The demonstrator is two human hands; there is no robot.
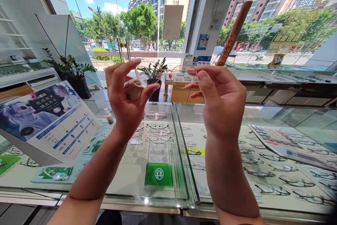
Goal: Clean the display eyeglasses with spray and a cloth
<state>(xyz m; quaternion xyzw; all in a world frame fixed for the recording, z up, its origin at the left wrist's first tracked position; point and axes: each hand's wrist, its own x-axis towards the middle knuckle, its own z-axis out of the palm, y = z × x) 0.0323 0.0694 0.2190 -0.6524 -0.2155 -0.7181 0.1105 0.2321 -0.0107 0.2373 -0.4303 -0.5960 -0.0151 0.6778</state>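
Observation:
I hold a pair of thin-rimmed glasses (181, 77) up at eye level between both hands, above a glass display counter (168, 154). My left hand (126, 95) pinches one lens through a small beige cloth (133, 88), thumb and fingers closed on it. My right hand (218, 95) is closed on the other side of the frame, pinching its rim near the temple. The lenses are clear, and the street shows through them.
The glass counter holds several rows of glasses frames (158, 130). A slanted advertising board (50, 119) stands at the left, with a small dropper bottle (108, 116) behind it. A calculator (279, 137) lies at the right. Potted plants (73, 74) and shop windows stand beyond.

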